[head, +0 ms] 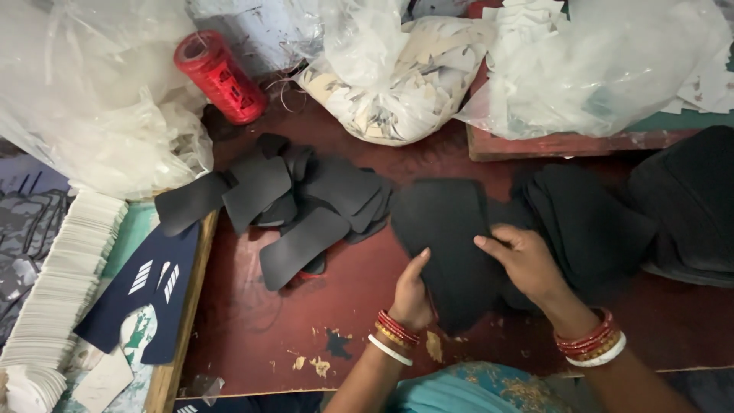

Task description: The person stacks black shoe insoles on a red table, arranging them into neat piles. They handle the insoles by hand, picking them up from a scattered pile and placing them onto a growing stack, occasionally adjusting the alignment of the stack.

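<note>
Centre of the frame, low down: left hand (pixel 410 292) pinching the near edge of a black foam piece (pixel 447 245), thumb raised along it, fingers tucked under and out of sight. Right hand (pixel 527 260) flat on top, fingers together and curled lightly over the same piece, pressing it down on the dark red table (pixel 260 336). Seemingly mid-sort, judging by the lie of things: to the left of centre, a loose heap of black strips (pixel 290 199), fanned out and overlapping; to the right, a thicker stack of dark pieces (pixel 589 222) just behind the right hand, apparently yet to be handled, though which pile is finished cannot be told. Upper left, a red thread spool (pixel 219 76) lying tilted beside clear plastic bags (pixel 99 99). Far left edge, a stack of white cards (pixel 61 283) and a navy cut piece (pixel 149 298).
</note>
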